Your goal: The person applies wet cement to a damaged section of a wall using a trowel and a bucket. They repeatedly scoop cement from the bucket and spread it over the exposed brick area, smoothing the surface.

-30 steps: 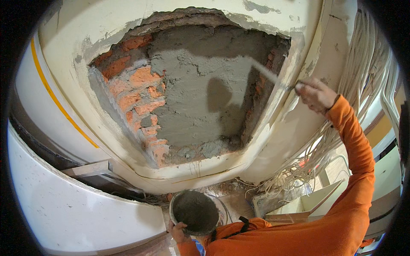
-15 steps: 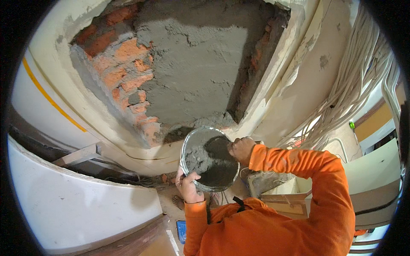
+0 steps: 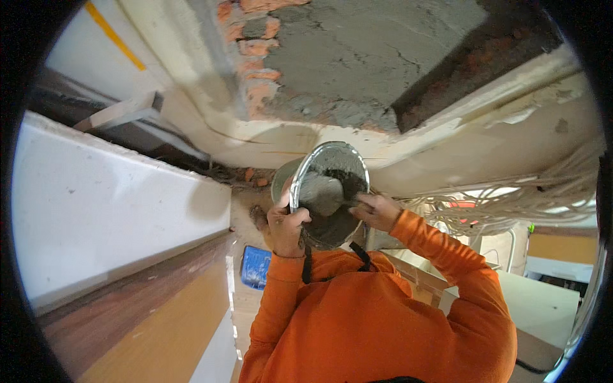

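Note:
A round bucket (image 3: 286,180) with wet grey mortar (image 3: 337,223) in it is held tilted in front of my chest. My left hand (image 3: 287,225) grips its rim on the left, the thumb over the edge. At the right side of its mouth, my right hand (image 3: 378,212) is closed on a trowel, whose handle is mostly hidden by the fingers. Inside the bucket, a smooth, rounded grey shape (image 3: 321,193) looks like the trowel's blade coated with mortar, slightly blurred. Beyond the bucket is a recess with a mortar-coated wall (image 3: 357,54).
Exposed orange bricks (image 3: 258,48) line the recess's left side. A white panel (image 3: 128,210) stands to the left. Loose pale cables (image 3: 511,198) hang at the right, near a white cabinet (image 3: 530,306). A blue object (image 3: 255,267) and brick fragments (image 3: 255,179) lie on the floor.
My view has swung downward, so the recess sits higher. The bucket tips more steeply, its side now showing. My right hand has moved with the trowel, and a rounded grey shape shows inside the bucket.

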Demonstrator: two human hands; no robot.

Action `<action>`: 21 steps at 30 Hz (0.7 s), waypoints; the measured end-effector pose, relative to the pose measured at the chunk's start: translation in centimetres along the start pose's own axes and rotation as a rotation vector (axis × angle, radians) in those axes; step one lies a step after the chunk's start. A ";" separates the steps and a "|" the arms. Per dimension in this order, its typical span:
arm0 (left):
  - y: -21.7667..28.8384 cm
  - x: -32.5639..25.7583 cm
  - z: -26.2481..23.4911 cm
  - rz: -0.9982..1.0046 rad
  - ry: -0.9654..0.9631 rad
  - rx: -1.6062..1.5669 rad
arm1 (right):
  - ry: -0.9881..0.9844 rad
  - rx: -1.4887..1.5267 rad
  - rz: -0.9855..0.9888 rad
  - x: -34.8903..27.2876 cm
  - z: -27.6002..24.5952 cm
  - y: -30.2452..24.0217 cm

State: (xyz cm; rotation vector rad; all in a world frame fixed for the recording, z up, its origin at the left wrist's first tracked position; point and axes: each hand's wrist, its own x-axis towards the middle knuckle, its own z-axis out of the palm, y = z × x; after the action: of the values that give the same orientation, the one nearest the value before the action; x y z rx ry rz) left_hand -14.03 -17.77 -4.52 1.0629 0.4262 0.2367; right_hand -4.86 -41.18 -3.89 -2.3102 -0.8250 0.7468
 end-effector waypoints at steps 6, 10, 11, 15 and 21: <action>1.3 -1.1 -2.6 -0.118 0.147 -0.155 | -0.058 -0.233 -0.010 0.7 -2.3 0.0; -1.5 -1.3 -7.0 -0.197 0.285 -0.161 | -0.115 -0.193 -0.364 2.0 -2.7 0.5; -0.4 -1.7 -6.4 -0.158 0.213 -0.261 | 0.059 -0.118 -0.596 1.7 -1.5 1.1; 3.2 -4.3 -5.2 0.007 0.200 -0.354 | -0.235 0.062 -0.628 0.7 -4.2 -6.3; 1.9 -5.8 -7.2 -0.087 0.235 -0.224 | -0.589 0.109 -0.521 1.3 -16.4 -10.1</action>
State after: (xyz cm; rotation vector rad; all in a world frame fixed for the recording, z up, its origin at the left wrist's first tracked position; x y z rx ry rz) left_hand -22.43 -13.44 -4.53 0.7972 0.6401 0.3257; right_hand 3.00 -38.98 13.61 -1.6620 -1.5207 1.1982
